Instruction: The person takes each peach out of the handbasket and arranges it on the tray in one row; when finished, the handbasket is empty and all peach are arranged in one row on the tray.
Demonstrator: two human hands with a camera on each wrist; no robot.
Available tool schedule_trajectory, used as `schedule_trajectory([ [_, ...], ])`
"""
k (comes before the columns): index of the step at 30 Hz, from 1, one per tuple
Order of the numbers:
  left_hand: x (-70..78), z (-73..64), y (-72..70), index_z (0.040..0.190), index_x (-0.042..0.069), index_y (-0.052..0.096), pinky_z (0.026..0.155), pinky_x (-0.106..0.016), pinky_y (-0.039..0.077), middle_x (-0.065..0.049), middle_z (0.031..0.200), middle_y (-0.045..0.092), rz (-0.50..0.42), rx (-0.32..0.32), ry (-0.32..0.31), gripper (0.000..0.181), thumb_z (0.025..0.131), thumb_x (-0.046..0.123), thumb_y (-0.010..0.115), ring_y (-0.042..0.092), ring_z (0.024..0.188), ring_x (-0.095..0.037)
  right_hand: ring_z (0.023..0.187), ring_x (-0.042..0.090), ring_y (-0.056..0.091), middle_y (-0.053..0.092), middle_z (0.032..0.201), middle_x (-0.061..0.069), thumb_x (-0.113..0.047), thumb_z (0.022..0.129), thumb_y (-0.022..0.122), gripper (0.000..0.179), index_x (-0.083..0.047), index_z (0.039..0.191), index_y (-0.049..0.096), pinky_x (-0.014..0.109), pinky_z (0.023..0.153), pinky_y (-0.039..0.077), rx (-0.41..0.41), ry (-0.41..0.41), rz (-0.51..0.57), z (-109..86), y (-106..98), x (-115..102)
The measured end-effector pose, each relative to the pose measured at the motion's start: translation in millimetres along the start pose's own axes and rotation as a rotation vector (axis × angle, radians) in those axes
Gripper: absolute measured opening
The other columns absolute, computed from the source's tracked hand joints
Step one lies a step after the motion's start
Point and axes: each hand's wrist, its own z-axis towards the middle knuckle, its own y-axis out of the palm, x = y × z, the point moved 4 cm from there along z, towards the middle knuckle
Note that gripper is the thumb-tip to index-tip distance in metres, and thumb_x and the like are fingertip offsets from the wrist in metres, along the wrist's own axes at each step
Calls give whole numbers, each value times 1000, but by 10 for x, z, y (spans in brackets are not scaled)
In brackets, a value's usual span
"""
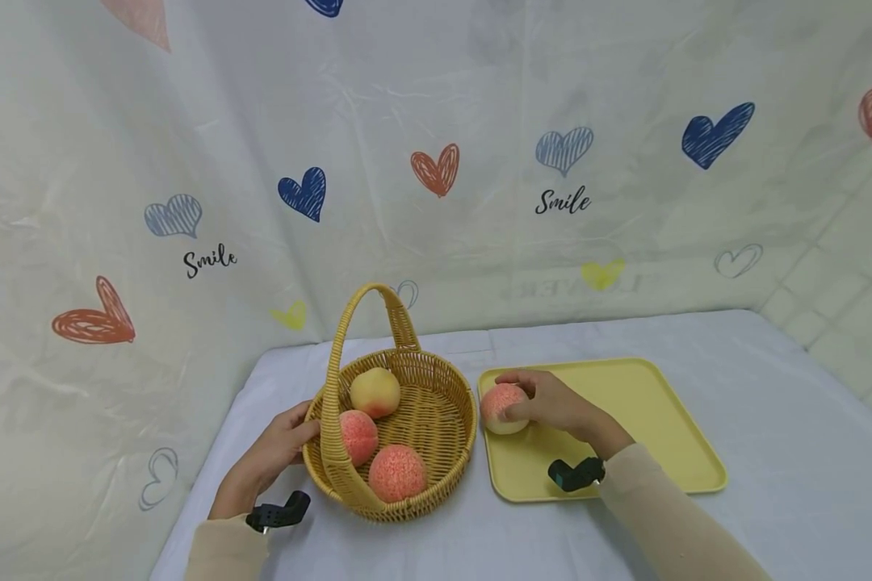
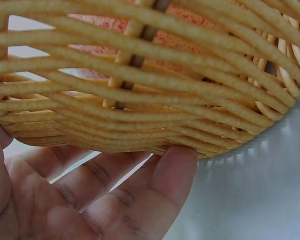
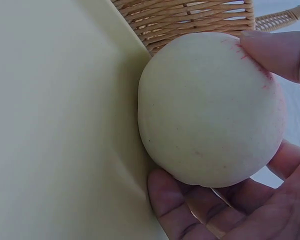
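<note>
A round wicker basket (image 1: 436,476) with a tall arched handle holds one yellowish peach (image 1: 375,392) and two pinkish-red ones, the front one (image 1: 397,474) being nearest me. My left hand (image 1: 279,444) grips the basket's left side; in the left wrist view its fingers (image 2: 172,175) press against the lower weave. Over the left end of a yellow tray (image 1: 610,428), my right hand (image 1: 559,403) holds a pink-and-cream peach (image 1: 500,411). The right wrist view shows the thumb on one side of this peach (image 3: 210,115) and fingers (image 3: 165,192) curled around the other.
The basket and tray stand side by side on a table with a white cloth (image 1: 523,541). Behind them hangs a pale curtain (image 1: 378,97) printed with hearts and words. The basket handle (image 1: 337,403) arches above its left part.
</note>
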Motion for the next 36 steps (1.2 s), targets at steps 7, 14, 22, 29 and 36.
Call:
schedule_trajectory([
  [7, -2, 9, -1, 155, 7, 45, 83, -41, 61, -17, 133, 64, 4, 5, -8, 51, 108, 22, 54, 70, 102, -24, 107, 24, 57, 66, 128, 11, -17, 86, 75, 67, -4, 148, 55, 35, 91, 46, 4, 9, 1, 13, -5, 29],
  [14, 4, -6, -1, 155, 7, 45, 84, -42, 60, -16, 135, 63, 13, 5, -4, 51, 107, 23, 55, 70, 103, -24, 103, 25, 59, 67, 123, 11, -19, 87, 79, 71, -4, 151, 53, 36, 83, 51, 21, 12, 24, 2, 4, 49],
  [22, 4, -7, -2, 155, 7, 44, 84, -42, 60, -16, 134, 64, 15, 4, 1, 51, 108, 23, 54, 69, 103, -24, 108, 22, 61, 67, 126, 12, -26, 89, 82, 73, -3, 151, 51, 35, 90, 50, 31, -3, 17, -11, 18, 66],
  [29, 8, -4, -1, 156, 8, 44, 84, -42, 60, -16, 135, 63, 13, 6, -5, 52, 107, 23, 54, 70, 103, -24, 121, 26, 58, 63, 137, 13, -23, 87, 83, 74, -3, 151, 51, 39, 100, 47, 27, -2, 16, -15, 20, 47],
  [36, 19, -14, 3, 155, 7, 44, 84, -42, 60, -17, 135, 63, 17, 13, -9, 51, 107, 22, 53, 70, 103, -24, 116, 29, 58, 61, 138, 12, -20, 86, 82, 72, -2, 149, 52, 40, 95, 48, 16, -14, 12, -15, 14, 41],
])
